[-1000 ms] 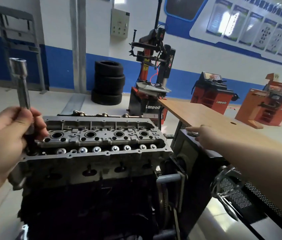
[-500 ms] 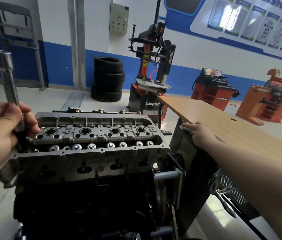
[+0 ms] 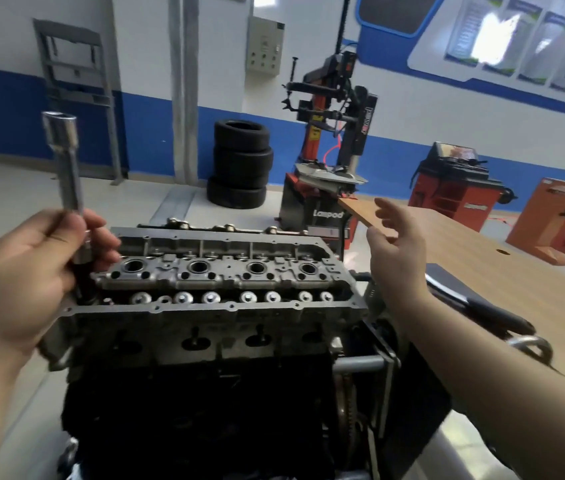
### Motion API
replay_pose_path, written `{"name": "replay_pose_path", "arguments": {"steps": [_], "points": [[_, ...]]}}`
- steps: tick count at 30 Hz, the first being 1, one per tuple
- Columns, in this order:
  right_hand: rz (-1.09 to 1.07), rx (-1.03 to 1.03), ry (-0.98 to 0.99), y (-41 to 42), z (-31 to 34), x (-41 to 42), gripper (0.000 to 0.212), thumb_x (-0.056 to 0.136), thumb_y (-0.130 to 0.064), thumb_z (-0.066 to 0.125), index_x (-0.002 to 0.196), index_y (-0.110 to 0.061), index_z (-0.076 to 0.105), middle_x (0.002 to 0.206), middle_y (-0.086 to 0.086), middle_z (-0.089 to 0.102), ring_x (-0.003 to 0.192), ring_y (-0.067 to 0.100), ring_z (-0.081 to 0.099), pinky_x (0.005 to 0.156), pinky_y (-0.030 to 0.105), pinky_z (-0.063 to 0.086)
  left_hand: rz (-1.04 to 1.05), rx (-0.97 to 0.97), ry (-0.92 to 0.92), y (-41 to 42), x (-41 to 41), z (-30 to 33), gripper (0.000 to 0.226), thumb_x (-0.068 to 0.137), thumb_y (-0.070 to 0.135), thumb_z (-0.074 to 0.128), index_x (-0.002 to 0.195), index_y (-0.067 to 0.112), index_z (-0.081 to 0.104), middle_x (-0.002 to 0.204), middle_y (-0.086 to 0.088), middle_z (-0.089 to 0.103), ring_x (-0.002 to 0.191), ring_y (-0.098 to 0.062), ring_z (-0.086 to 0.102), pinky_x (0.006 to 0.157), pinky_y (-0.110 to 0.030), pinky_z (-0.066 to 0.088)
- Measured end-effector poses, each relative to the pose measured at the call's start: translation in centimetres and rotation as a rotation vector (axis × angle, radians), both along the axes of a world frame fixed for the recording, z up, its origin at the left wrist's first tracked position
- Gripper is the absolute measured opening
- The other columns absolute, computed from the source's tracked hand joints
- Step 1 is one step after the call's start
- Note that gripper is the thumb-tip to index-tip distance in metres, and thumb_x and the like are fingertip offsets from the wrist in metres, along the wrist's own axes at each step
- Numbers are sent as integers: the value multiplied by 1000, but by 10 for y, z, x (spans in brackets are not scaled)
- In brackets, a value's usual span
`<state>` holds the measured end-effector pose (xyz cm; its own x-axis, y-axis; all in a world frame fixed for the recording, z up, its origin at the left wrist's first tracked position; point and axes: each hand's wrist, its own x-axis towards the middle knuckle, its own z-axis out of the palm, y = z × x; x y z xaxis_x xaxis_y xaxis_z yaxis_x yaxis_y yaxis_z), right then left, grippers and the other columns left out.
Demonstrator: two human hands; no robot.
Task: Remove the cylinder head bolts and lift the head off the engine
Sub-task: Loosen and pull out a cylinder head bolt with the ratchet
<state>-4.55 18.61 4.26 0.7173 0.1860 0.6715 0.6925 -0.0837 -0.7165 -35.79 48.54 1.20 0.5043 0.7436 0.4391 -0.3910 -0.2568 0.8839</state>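
Lifted off the desk [image 3: 503, 271], right hand [image 3: 399, 244] hangs open; left hand [image 3: 31, 271] grips socket extension [image 3: 66, 168] seated at cylinder head [image 3: 225, 278]'s left end. Bolt loosening underway; next, a ratchet.

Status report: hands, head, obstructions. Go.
Left hand grips socket tool upright at head's left end. Right hand open, in the air. Cylinder head seated on engine. Nothing blocking.

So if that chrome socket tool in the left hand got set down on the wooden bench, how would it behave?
The socket tool looks like rigid polished metal, so probably stiff and slippery. Its round shaft would likely roll on the flat wooden bench. The left hand wraps it fully, suggesting some weight.
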Motion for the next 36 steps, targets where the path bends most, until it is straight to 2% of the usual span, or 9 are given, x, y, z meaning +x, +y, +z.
{"name": "replay_pose_path", "arguments": {"steps": [7,10,13,16,19,24,30,33,36], "points": [[676,-95,166,101,7,-177,30,86,-27,69,114,-29,78,99,-19,78,96,-1,72,78,8,51,101,-8,-31,-36,-9,10,35,95,51,60,110,26,80,111,-8,81,106,-24,76,94,-42,57],[838,-145,155,153,23,-202,32,90,-35,77,121,-27,74,101,-12,77,97,3,73,80,22,60,167,25,32,-35,-10,12,28,104,53,55,115,42,78,109,5,81,103,-13,77,91,-42,59],[878,-176,-3,196,45,-206,28,94,-39,77,116,-21,72,99,-9,73,97,12,69,88,43,60,179,139,102,-32,-10,15,29,108,57,48,116,53,75,110,14,80,102,-7,76,90,-40,58],[908,-271,-219,221,56,-200,13,97,-33,75,98,-20,73,84,-13,69,81,1,63,77,22,53,148,92,29,-32,-10,13,29,107,46,50,117,44,78,102,10,80,93,-4,74,87,-33,53],[928,-327,-352,228,52,-191,23,101,-35,67,93,-14,72,79,-10,66,75,2,59,72,26,52,126,96,24,-31,-11,8,30,107,46,50,118,42,77,101,10,79,96,-2,73,91,-33,51],[989,-422,-108,221,36,-189,29,102,-43,63,110,-15,68,89,-3,68,79,13,65,72,36,56,90,116,38,-30,-11,11,32,108,38,49,127,45,73,127,14,76,124,-5,68,106,-37,49],[933,-283,237,198,16,-196,69,87,-64,67,146,-33,51,121,-15,71,104,-4,69,76,18,59,218,185,142,-36,-15,29,32,112,43,46,117,43,78,114,19,79,111,1,72,99,-38,55],[903,-250,279,189,-3,-195,58,92,-55,70,142,-33,54,113,-15,75,102,-1,71,85,28,55,339,286,123,-37,-17,56,23,104,48,50,107,57,70,110,26,75,104,6,70,91,-32,55],[934,-320,289,193,-2,-193,37,85,-45,80,117,-30,70,99,-11,79,93,8,76,86,39,59,335,405,142,-38,-21,74,26,109,29,50,113,50,65,113,23,76,102,-1,74,90,-38,61]]}}
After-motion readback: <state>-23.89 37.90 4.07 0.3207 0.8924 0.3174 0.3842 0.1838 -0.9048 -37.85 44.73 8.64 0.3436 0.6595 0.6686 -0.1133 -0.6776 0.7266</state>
